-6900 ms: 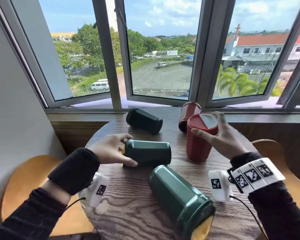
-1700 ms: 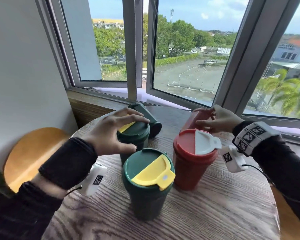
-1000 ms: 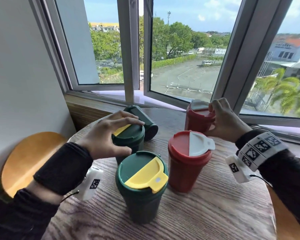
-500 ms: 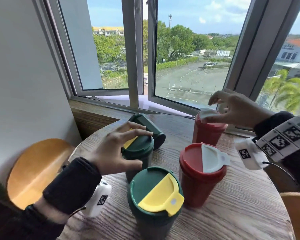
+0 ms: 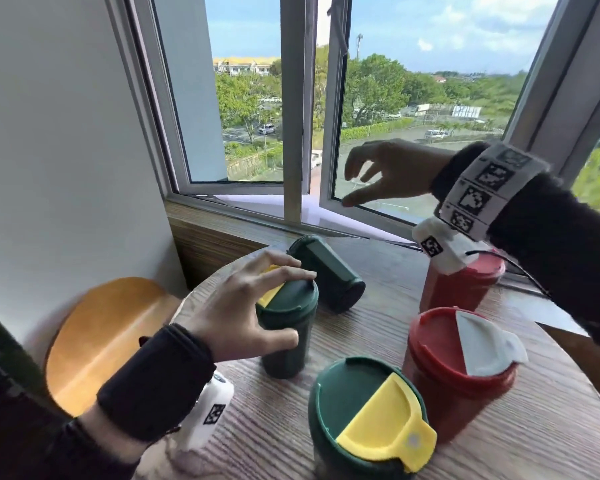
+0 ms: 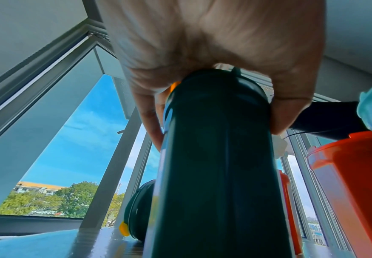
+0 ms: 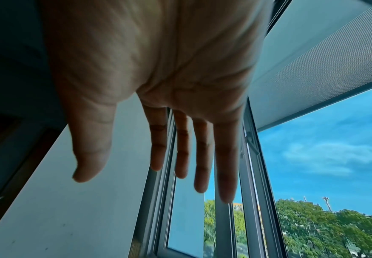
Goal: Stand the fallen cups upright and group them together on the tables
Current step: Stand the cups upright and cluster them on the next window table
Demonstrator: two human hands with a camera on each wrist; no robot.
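On the round wooden table several lidded cups stand upright. My left hand grips the top of an upright dark green cup, thumb on its side and fingers over the lid. Behind it one dark green cup lies on its side. A large green cup with a yellow flap stands nearest me, a red cup with a white flap to its right. Another red cup stands at the back right. My right hand hovers above the table, empty, fingers spread.
A window frame and wooden sill run right behind the table. A white wall closes the left side. A round wooden chair seat sits lower left, beside the table edge.
My right hand has let go of the back red cup, now upright, and risen leftwards in front of the window. The left hand stays on the green cup.
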